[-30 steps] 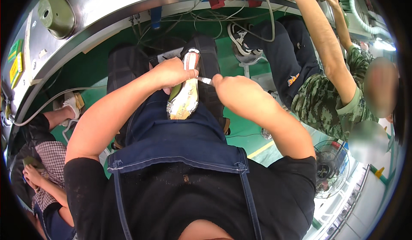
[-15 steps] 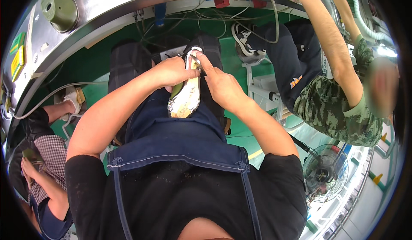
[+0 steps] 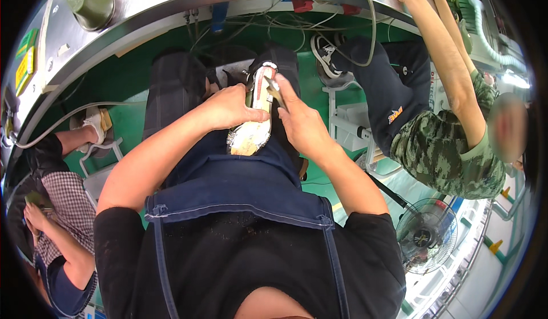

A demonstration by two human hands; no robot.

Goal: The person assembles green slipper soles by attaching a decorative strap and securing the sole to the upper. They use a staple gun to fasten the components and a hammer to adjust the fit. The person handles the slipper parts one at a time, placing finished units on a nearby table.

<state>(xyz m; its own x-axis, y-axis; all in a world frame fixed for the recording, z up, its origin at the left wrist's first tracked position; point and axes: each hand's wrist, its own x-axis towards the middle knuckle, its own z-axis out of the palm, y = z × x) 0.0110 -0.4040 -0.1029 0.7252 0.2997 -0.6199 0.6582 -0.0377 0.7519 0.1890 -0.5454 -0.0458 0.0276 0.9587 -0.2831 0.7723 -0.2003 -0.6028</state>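
An unfinished shoe [image 3: 250, 136] lies on my lap with its underside up, toe and heel in line with my legs. Its bottom is white and tan, with a reddish strip toward the far end and dark green material along the side. My left hand [image 3: 229, 106] is closed round the shoe's left side, its thumb pressed across the bottom. In my right hand [image 3: 303, 126] is a short knife-like blade [image 3: 274, 94], slanting over the shoe's right edge near the far end. The fingers hide most of its handle.
A metal workbench [image 3: 165, 5] curves across the front, with a dark green hollow part [image 3: 91, 5] on it. Cables and a hose [image 3: 372, 39] hang beneath. Co-workers sit at both sides; the right one's arm [image 3: 439, 51] reaches onto the bench. A fan [image 3: 425, 236] stands behind right.
My right hand has shifted slightly right, and the blade now shows more plainly. My left hand has slid nearer along the shoe, its thumb lower on the bottom.
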